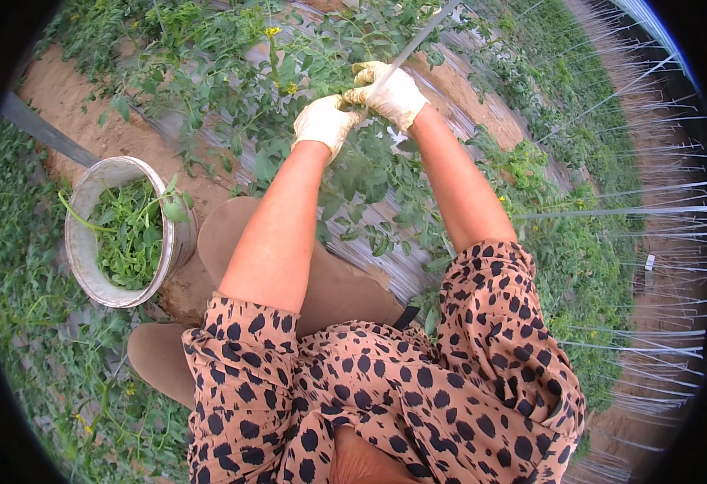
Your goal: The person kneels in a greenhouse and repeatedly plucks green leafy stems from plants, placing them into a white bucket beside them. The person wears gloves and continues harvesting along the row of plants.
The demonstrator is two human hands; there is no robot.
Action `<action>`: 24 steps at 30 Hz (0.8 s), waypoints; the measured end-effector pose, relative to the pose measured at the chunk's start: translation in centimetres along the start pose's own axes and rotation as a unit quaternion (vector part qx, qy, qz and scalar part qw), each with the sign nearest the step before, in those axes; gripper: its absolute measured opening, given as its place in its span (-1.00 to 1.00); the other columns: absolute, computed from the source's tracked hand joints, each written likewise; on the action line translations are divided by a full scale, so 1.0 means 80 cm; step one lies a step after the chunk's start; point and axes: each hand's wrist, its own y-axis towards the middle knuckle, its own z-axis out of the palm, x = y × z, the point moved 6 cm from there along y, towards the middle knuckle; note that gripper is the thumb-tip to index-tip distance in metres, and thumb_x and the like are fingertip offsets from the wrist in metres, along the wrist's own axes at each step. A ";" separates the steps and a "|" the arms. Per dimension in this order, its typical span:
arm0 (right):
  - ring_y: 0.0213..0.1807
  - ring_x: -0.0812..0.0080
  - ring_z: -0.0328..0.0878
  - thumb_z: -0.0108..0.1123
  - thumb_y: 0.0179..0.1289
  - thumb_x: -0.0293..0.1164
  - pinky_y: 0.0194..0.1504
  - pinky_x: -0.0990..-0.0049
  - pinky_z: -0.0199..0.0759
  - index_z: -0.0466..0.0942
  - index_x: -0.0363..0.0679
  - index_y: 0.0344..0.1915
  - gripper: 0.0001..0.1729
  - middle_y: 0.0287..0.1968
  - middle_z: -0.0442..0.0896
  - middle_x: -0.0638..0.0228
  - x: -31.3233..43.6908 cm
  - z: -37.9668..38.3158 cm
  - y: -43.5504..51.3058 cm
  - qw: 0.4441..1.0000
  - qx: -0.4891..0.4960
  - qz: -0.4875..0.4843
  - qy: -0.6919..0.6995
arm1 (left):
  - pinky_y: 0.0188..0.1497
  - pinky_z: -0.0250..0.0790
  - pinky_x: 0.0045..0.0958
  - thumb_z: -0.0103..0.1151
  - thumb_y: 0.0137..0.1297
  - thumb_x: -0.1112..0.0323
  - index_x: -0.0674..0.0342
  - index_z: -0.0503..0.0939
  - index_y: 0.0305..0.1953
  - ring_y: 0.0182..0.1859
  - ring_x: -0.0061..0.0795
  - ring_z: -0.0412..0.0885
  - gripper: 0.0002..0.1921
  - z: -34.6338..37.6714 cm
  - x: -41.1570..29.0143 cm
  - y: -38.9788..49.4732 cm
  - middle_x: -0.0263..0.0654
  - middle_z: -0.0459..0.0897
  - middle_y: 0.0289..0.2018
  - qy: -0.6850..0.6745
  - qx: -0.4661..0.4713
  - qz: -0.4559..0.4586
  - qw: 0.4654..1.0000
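Note:
My left hand [323,124] and my right hand [393,94], both in pale, stained gloves, meet among the leaves of a tomato plant [323,66]. A grey twine [423,37] slants down from the top of the view, crosses in front of my right hand and ends at my fingertips. The fingers of both hands are bent, with the fingertips close together around the twine and the plant. Foliage and the gloves hide whether a stem or the twine is pinched between them.
Left of my knee [226,236], a white bucket [75,242] stands on the soil, holding picked green shoots [127,236]. A grey strap or bar [51,133] reaches its rim. Plastic mulch film [359,260] lies beneath the plants. Several support strings [619,212] stretch across at right.

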 end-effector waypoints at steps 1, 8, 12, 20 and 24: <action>0.22 0.21 0.60 0.59 0.05 -0.27 0.20 0.32 0.47 0.75 -0.38 -0.18 -0.57 0.34 0.55 -0.13 0.001 0.001 -0.004 1.000 0.015 -0.006 0.018 | 0.01 0.49 -0.20 0.40 0.11 -0.15 0.00 0.78 -0.07 -0.09 -0.14 0.74 -0.54 0.003 0.004 -0.004 -0.20 0.81 -0.19 -0.015 0.031 -0.014 0.999; 0.28 0.22 0.57 0.57 0.08 -0.30 0.22 0.32 0.47 0.77 -0.35 -0.17 -0.62 0.38 0.51 -0.12 0.006 0.005 -0.029 0.994 0.035 -0.016 0.097 | -0.09 0.44 -0.41 0.41 0.15 0.30 0.23 0.78 -0.17 -0.25 -0.54 0.64 -0.76 0.008 -0.009 -0.032 -0.36 0.78 -0.30 -0.201 0.054 -0.019 0.978; 0.25 0.26 0.58 0.51 0.17 -0.27 0.22 0.32 0.47 0.77 -0.32 -0.09 -0.61 0.38 0.51 -0.07 0.027 -0.002 -0.034 0.992 -0.010 -0.056 0.110 | -0.13 0.44 -0.45 0.35 0.20 0.46 0.24 0.78 -0.16 -0.26 -0.59 0.62 -0.82 0.002 -0.014 -0.037 -0.40 0.78 -0.28 -0.284 0.007 -0.022 0.958; 0.03 0.49 0.65 0.10 0.29 -0.60 0.08 0.47 0.52 0.66 -0.35 0.04 -0.65 0.04 0.74 0.28 0.084 -0.025 -0.111 0.894 -0.055 -0.199 0.397 | -0.17 0.38 -0.53 0.39 0.23 0.43 0.30 0.73 -0.19 -0.27 -0.60 0.58 -0.85 -0.024 0.000 -0.025 -0.40 0.76 -0.25 -0.319 -0.113 -0.016 0.941; -0.16 0.54 0.63 0.24 0.41 -0.42 -0.01 0.46 0.50 0.68 -0.30 -0.10 -0.80 -0.14 0.79 0.33 0.041 -0.017 -0.136 0.903 -0.216 -0.043 0.369 | -0.01 0.35 -0.48 0.40 0.26 0.34 0.29 0.73 -0.19 -0.18 -0.57 0.56 -0.82 -0.033 0.004 -0.022 -0.40 0.74 -0.25 -0.322 -0.116 -0.006 0.940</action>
